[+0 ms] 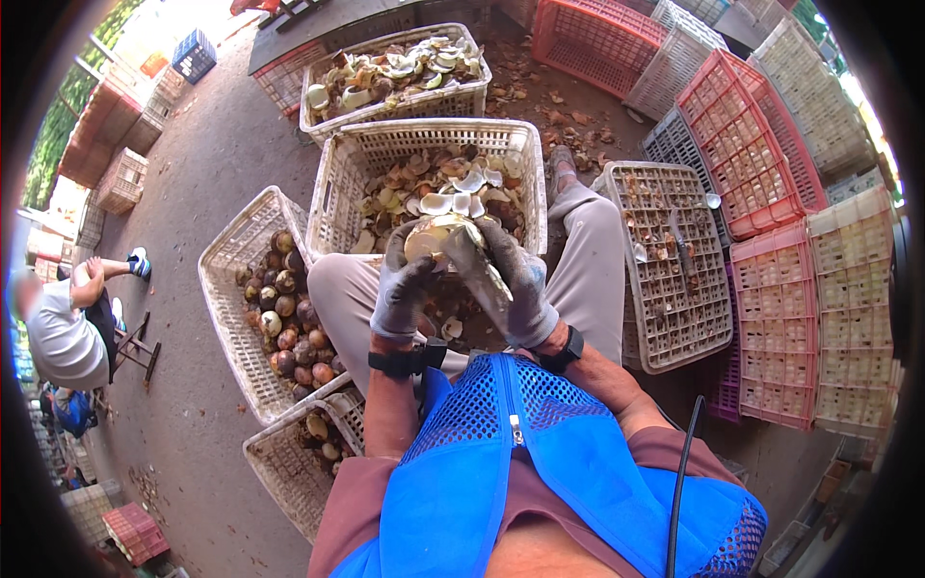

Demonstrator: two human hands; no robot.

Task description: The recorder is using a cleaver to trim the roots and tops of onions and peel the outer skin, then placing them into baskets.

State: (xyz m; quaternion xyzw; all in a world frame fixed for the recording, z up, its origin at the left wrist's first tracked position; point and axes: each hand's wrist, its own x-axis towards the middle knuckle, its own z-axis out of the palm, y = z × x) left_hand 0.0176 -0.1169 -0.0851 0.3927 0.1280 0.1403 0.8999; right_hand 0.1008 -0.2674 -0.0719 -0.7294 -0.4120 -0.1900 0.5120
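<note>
Both my hands wear grey work gloves, held together in front of my lap. My left hand point(401, 294) is closed round a pale, round, partly peeled fruit point(430, 241), whose exact kind I cannot tell. In my right hand point(523, 285) is a broad grey knife point(474, 273), its blade slanting across and meeting the fruit; the handle is hidden. Just beyond my hands stands a dirty white crate point(337, 212) between my knees, holding peelings and curved white pieces point(451, 200) with brown outsides.
At my left, a white crate point(224, 279) holds several dark round fruits point(286, 305). Another crate point(313, 120) of peelings stands farther ahead. On the upturned crate point(665, 332) at my right lies a knife point(683, 249). Stacked crates point(771, 308) line the right; a seated person point(67, 323) is far left.
</note>
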